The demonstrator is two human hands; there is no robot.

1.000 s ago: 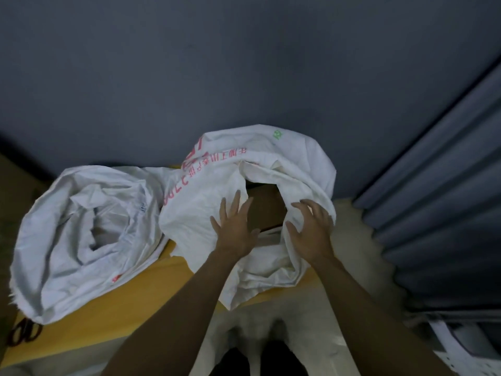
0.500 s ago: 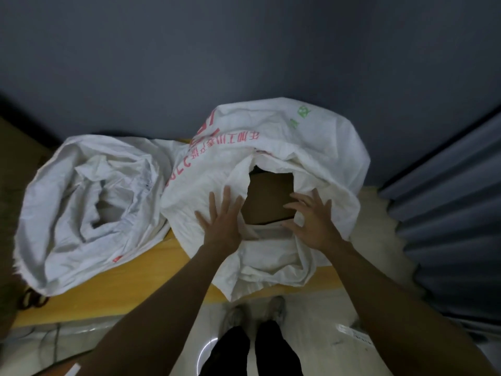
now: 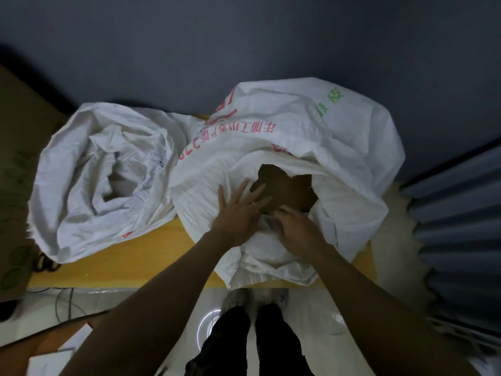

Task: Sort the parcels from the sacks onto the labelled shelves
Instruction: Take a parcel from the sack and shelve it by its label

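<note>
Your left hand (image 3: 240, 213) lies flat, fingers spread, on the near lip of the white woven sack with red print (image 3: 311, 137). Your right hand (image 3: 296, 229) sits just beside it, on the same bunched lip; it is blurred, so whether its fingers grip the cloth cannot be told. Just beyond both hands, the brown cardboard parcel (image 3: 290, 188) shows inside the sack's mouth. Left of your left hand slumps a second crumpled white sack (image 3: 89, 185), both on the yellow wooden tabletop (image 3: 151, 256).
</note>
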